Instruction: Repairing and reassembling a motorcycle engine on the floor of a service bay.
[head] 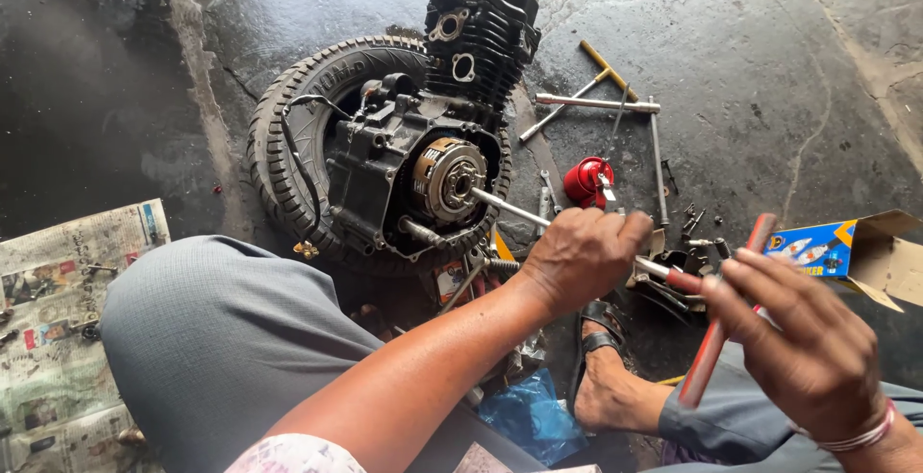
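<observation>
A black motorcycle engine lies on a tyre on the stone floor, its clutch exposed. A long metal T-handle wrench reaches from the clutch centre back to my hands. My left hand is wrapped around its shaft. My right hand grips the red crossbar handle at the near end, fingers partly spread. My knee in grey trousers fills the lower left, and my sandalled foot rests below the left hand.
Several long wrenches and small bolts lie on the floor right of the engine, beside a red oil can. An open cardboard box sits at right. Newspaper with parts covers the left. A blue bag lies near my foot.
</observation>
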